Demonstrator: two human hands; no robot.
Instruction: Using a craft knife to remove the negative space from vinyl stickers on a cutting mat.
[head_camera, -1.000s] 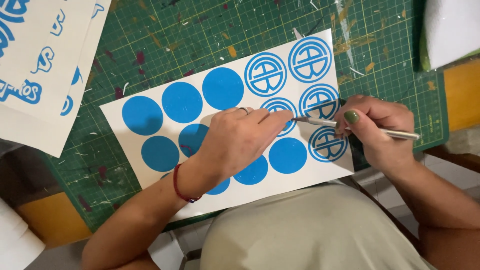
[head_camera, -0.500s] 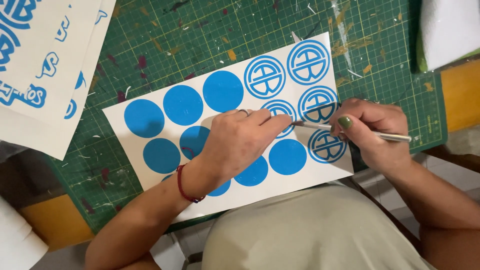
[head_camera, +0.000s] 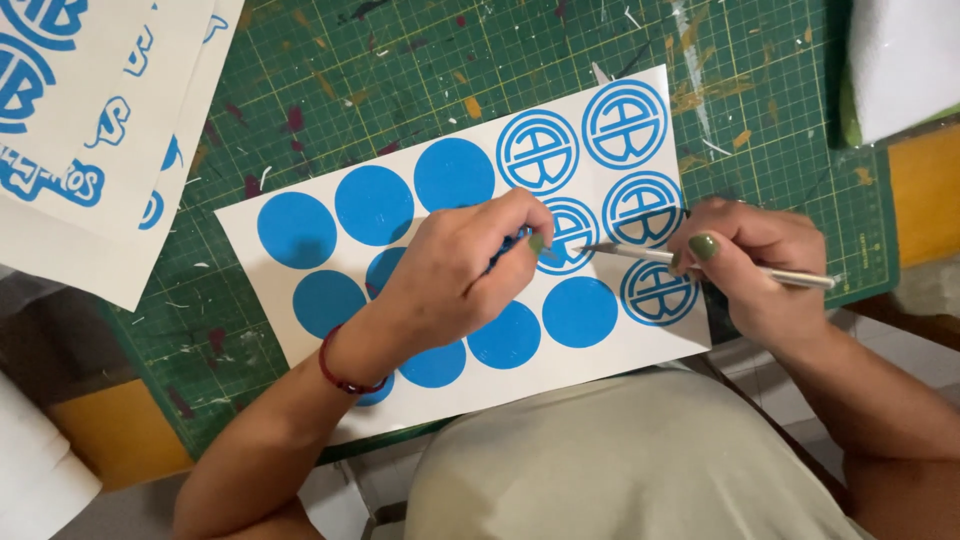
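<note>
A green cutting mat (head_camera: 400, 60) with a yellow grid, flecked with dried paint and paper scraps, covers most of the worktop. Left of the mat lie white sheets with blue printed shapes (head_camera: 90, 140). Beyond the mat's right edge, orange-yellow worktop (head_camera: 925, 190) shows, with a white sheet (head_camera: 905, 55) above it. Light is even and soft.

— What is the white sheet (head_camera: 400, 400) made of?

— Smooth paper, with shiny blue sticker circles (head_camera: 297, 229) on it.

— And the green mat (head_camera: 400, 90) under it?

— Matt, like rubber or plastic, and rough with scratches and dried paint spots.

— The thin tool (head_camera: 720, 265) in the right hand (head_camera: 760, 265)?

— Silver metal, a bit shiny.

— And the band (head_camera: 345, 375) on the left wrist?

— Red cord, like thread.
</note>
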